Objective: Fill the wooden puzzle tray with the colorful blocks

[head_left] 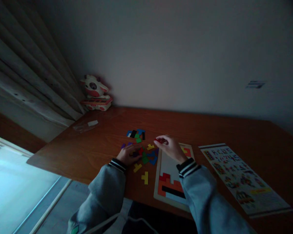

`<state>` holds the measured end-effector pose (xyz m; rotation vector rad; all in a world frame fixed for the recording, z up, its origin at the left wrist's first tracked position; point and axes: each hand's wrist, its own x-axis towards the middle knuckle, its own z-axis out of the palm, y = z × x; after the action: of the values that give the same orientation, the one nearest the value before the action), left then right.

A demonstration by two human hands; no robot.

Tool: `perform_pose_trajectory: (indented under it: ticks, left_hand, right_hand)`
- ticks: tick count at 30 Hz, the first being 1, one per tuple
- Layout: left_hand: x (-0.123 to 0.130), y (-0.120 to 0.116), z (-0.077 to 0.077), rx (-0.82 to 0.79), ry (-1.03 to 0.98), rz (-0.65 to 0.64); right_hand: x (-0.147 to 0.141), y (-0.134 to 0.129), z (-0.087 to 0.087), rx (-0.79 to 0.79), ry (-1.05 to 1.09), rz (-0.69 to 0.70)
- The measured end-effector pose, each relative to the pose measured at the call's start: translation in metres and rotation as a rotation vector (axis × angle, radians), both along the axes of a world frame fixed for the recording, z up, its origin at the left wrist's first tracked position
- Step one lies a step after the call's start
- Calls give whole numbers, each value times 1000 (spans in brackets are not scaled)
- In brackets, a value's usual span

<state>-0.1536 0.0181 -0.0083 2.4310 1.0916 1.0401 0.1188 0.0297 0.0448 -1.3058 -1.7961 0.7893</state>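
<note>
My right hand [170, 147] is raised over the upper left part of a puzzle board [170, 160], pinching a small red puzzle block [157, 140] between thumb and fingertips. My left hand [129, 155] rests low over the loose pieces, thumb and fingers apart. By its fingertips lies another red block [141, 150], with a dark piece partly hidden beneath the hand. Close by are a green block [145, 158], a blue block [153, 159] and several yellow blocks [145, 177]. The board's near end holds red, orange, black and pale pieces, partly covered by my right sleeve.
Behind the loose pieces sits a cluster of blue, black and green blocks [136, 133]. A printed picture sheet [244, 178] lies right of the board. At the far left stand a cow-shaped toy keyboard [96, 94] and a clear plastic bag [84, 126], near a curtain [31, 65].
</note>
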Motion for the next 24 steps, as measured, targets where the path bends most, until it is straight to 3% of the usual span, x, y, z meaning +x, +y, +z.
perform_pose_trajectory:
  ticks: [4, 8, 13, 17, 24]
  left_hand:
    - [11, -9, 9, -1, -25, -20]
    - [45, -30, 22, -68, -13, -82]
    - [94, -45, 23, -170, -25, -292]
    - [113, -44, 21, -159, -39, -389]
    - [118, -45, 19, -125, 18, -407]
  right_hand:
    - [60, -52, 8, -27, 127, -109]
    - [106, -102, -17, -174, 471, -300]
    - [120, -133, -45, -99, 785, -362]
    - [120, -139, -53, -132, 735, -438]
    - [122, -142, -58, -115, 525, -509]
